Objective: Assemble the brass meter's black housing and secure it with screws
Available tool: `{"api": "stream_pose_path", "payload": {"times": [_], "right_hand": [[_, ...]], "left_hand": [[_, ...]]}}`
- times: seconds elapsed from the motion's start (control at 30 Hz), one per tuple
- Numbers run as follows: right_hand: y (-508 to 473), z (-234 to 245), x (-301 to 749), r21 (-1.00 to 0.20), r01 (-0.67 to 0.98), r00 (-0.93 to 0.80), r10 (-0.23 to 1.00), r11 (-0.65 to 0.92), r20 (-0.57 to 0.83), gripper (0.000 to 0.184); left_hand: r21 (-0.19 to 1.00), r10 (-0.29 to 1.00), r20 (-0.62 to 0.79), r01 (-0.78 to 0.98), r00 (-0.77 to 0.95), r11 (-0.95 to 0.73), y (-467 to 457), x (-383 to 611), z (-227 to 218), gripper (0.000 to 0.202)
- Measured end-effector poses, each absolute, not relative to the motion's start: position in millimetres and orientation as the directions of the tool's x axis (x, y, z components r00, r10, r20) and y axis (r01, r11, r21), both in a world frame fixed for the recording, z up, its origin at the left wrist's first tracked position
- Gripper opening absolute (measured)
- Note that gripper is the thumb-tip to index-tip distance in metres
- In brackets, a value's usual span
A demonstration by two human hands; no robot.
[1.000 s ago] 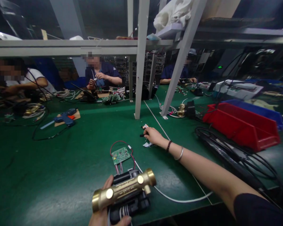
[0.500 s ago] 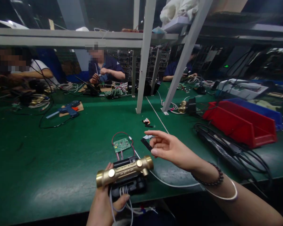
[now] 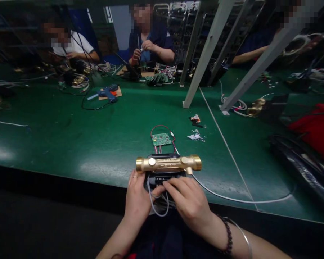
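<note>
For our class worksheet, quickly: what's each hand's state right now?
Left hand: closed, holding the black housing with the brass pipe.
Right hand: fingers bent at the housing; cannot tell whether it grips anything.

left hand [image 3: 137, 198] gripping, right hand [image 3: 191, 201] apparently curled

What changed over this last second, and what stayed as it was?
The right hand came back from the scraps with a black strip and is now at the near side of the black casing under the brass pipe; whether it still holds the strip is unclear. The left hand still holds casing and pipe. The circuit board and glue gun stayed put.
</note>
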State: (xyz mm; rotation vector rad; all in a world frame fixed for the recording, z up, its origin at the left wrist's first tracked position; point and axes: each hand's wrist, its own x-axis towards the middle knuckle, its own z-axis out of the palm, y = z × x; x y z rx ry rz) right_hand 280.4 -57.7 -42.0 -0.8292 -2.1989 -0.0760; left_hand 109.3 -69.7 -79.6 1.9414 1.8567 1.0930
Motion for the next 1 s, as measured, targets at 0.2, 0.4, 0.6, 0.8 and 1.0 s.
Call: {"api": "stream_pose_path", "payload": {"times": [0.2, 0.4, 0.6, 0.8, 1.0], "right_hand": [[-65, -41, 279, -0.171, 0.671, -0.52, 0.623, 0.721, 0.584, 0.035], [-69, -45, 279, -0.145, 0.718, -0.512, 0.657, 0.681, 0.554, 0.036], [-67, -42, 278, -0.217, 0.703, -0.48, 0.677, 0.677, 0.558, 0.037], [-64, -38, 277, -0.202, 0.706, -0.485, 0.672, 0.678, 0.56, 0.037], [-61, -33, 269, -0.302, 0.713, -0.425, 0.733, 0.632, 0.531, 0.031]], "left_hand": [[0.529, 0.792, 0.554, 0.843, -0.258, -0.096, -81, 125, -87, 0.059], [0.368, 0.688, 0.721, 0.887, -0.081, -0.281, -81, 125, -75, 0.022], [0.317, 0.709, 0.702, 0.86, 0.071, -0.4, -78, 118, -72, 0.008], [0.24, 0.695, 0.701, 0.867, 0.156, -0.436, -73, 116, -64, 0.008], [0.014, 0.655, 0.613, 0.823, 0.441, -0.568, -73, 91, -62, 0.038]]}}
